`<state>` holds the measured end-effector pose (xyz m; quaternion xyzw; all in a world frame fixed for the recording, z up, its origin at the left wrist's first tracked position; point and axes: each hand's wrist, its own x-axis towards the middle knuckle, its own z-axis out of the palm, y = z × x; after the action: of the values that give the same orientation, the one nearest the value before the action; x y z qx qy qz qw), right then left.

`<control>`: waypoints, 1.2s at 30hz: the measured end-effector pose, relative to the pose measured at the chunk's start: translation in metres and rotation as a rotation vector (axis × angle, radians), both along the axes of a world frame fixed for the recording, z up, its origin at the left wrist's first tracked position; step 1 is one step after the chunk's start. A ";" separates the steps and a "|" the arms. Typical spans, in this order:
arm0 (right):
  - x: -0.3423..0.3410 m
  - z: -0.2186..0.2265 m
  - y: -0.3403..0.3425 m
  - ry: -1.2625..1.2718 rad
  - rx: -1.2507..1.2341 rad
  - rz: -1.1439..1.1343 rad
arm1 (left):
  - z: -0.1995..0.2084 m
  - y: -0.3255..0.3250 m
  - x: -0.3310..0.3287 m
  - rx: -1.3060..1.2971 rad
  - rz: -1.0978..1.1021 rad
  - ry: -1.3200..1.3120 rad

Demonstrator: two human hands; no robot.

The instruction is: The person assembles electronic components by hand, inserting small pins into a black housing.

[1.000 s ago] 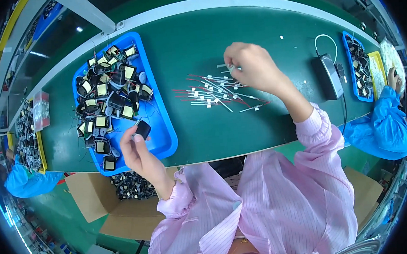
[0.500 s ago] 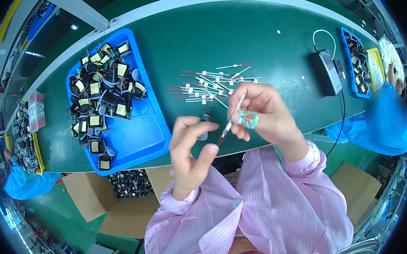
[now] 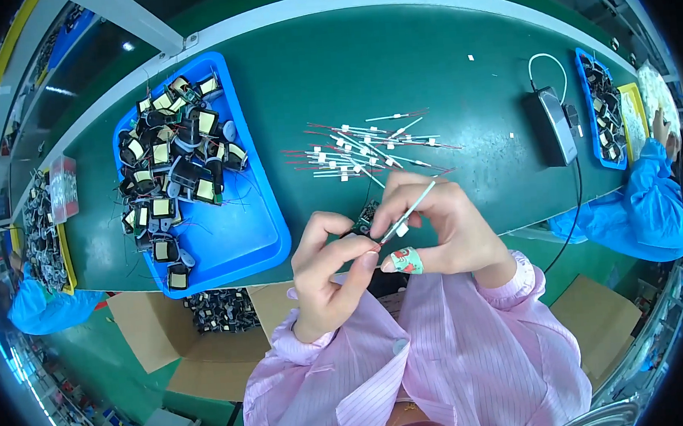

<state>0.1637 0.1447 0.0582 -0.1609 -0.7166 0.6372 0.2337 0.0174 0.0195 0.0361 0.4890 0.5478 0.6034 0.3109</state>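
- Fingers of our left hand [image 3: 322, 281] pinch at the lower end of a slim white-sleeved wire [image 3: 417, 202], over the near edge of the flat green table [image 3: 418, 65].
- Our right hand [image 3: 453, 229] curls around it; its grip we cannot tell.
- Behind, partly hidden: a small green circuit board [image 3: 368, 216].
- A slack pinch might drop the wire off that edge.

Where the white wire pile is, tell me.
In the head view, the pile lies on the bench, right of the large blue tray, left of the black box.
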 end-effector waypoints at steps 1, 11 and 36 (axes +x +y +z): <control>0.001 0.000 -0.001 0.000 0.000 0.000 | 0.000 0.001 0.000 0.027 0.000 0.115; 0.004 0.002 -0.003 -0.036 0.006 -0.082 | 0.002 0.003 -0.001 0.061 -0.017 0.226; -0.016 -0.018 -0.045 0.332 -0.728 -0.231 | -0.027 0.005 0.004 0.053 -0.093 -0.668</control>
<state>0.1479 0.0993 0.0403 -0.2076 -0.3742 0.8358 0.3440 0.0218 0.0243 0.0089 0.2966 0.3768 0.7296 0.4876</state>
